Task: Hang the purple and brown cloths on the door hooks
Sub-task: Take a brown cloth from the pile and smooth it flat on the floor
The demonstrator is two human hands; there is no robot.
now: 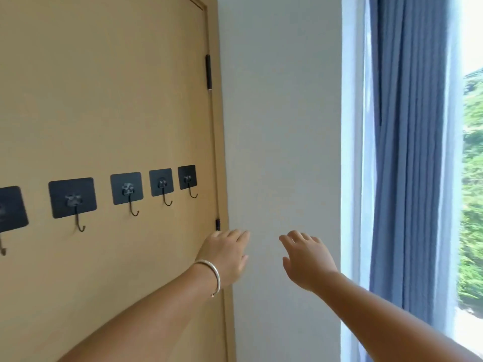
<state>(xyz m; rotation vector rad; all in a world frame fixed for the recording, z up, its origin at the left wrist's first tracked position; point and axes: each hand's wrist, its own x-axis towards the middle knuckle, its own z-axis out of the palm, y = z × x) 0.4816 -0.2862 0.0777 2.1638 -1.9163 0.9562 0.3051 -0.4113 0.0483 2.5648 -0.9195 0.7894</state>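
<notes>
Both hands reach forward with nothing in them. The left hand [224, 253] has its fingers [236, 235] released and loosely spread, their tips lying over the door's [104, 100] hinge edge, just below the lower hinge [217, 224]. The right hand [308, 257] hangs level with it, apart from it, in front of the bare wall [279, 126]; its fingers [298, 236] are also released, slightly bent, grasping nothing. A bangle [213, 273] sits on the left wrist.

Neither the purple nor the brown cloth is in view, so where they lie cannot be told; they are certainly not on the door. The hooks [132, 194] run in a row up and to the left of the left fingers, each a dark metal hook hanging from a black adhesive pad. All five that show are bare. The nearest one, by the door edge, stands just above and left of the left fingertips; the farthest is cut off at the picture's left border.

The hands look idle or in transit rather than working: open palms suit someone about to fetch a cloth, not hang one. Judged from the empty hooks, the task is barely begun or not begun at all. The hooks sit at a height reachable by a small lift of the fingers, which would explain why the row is stuck there.

Right of the right fingers, well apart, a blue curtain [413, 152] hangs beside a bright window [473, 165] with greenery outside.
</notes>
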